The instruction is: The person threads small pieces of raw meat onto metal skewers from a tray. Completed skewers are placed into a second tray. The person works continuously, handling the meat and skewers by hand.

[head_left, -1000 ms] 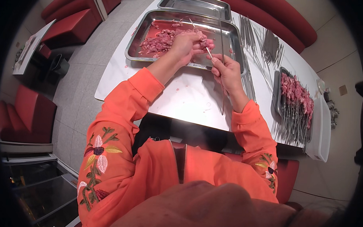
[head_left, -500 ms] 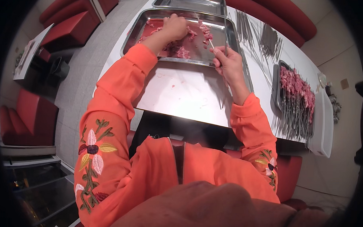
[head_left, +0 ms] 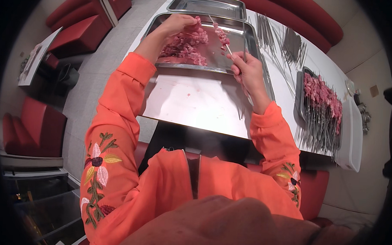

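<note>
Starting from the left: the left hand is up over a shallow, rectangular stainless-steel tray, fingertips together, looks like they're pinching a small pink scrap of raw meat. Can't really make out the farther fingers. Below it sits a loose, wet-looking heap of pink raw meat. If that pinch is too light, I'd guess the slick scrap drops back.

Next, over the tray's right part, a thin pale skewer part-covered in meat slants up and left, bare tip showing. That tip's what worries me: hurry the left hand and it could jab a finger. The right hand has thumb and forefinger pinching its lower end, other fingers curled in. A loose grip could let it twist.

Further right there's a fan of bare grey metal skewers, then a dark rectangular tray crammed with loaded skewers. Handles overhang, so a bumped elbow might tip some.
</note>
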`<action>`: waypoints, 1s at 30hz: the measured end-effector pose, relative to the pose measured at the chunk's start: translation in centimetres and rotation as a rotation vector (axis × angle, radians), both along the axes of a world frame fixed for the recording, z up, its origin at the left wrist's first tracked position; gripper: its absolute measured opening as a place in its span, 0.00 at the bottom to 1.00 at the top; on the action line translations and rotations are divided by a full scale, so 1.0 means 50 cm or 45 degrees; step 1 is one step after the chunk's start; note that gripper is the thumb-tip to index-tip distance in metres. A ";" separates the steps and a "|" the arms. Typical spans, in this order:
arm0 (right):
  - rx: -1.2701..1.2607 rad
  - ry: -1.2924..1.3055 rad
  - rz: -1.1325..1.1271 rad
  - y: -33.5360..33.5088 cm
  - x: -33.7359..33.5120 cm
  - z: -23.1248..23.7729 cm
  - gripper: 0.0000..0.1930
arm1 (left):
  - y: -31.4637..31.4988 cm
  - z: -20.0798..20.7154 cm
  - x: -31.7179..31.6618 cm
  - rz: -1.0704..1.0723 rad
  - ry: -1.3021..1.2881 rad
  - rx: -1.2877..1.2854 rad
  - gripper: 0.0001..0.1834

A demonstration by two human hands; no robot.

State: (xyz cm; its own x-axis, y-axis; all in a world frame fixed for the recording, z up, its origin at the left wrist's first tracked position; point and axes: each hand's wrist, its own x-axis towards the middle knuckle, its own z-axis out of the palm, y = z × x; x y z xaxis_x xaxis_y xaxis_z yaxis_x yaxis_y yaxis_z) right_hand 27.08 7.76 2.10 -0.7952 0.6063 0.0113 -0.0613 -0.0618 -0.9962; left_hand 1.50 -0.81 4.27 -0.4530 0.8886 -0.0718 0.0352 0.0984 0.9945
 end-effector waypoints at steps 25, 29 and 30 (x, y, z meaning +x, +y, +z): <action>-0.037 -0.066 0.257 -0.029 0.009 -0.005 0.10 | -0.013 -0.042 0.033 0.320 -0.426 0.564 0.09; -0.036 -0.041 0.250 -0.031 0.009 -0.007 0.10 | -0.013 -0.040 0.056 0.342 -0.448 0.577 0.10; -0.038 -0.033 0.240 -0.034 0.008 -0.007 0.10 | -0.014 -0.038 0.060 0.345 -0.465 0.586 0.10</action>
State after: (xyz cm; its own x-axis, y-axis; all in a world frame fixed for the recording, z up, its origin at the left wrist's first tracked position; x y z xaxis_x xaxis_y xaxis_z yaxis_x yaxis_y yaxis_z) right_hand 27.46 6.07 1.73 -0.8945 0.4462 -0.0261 -0.0205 -0.0992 -0.9949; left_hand 4.49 -1.49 2.34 -0.6843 0.7226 0.0974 -0.2796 -0.3834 0.8803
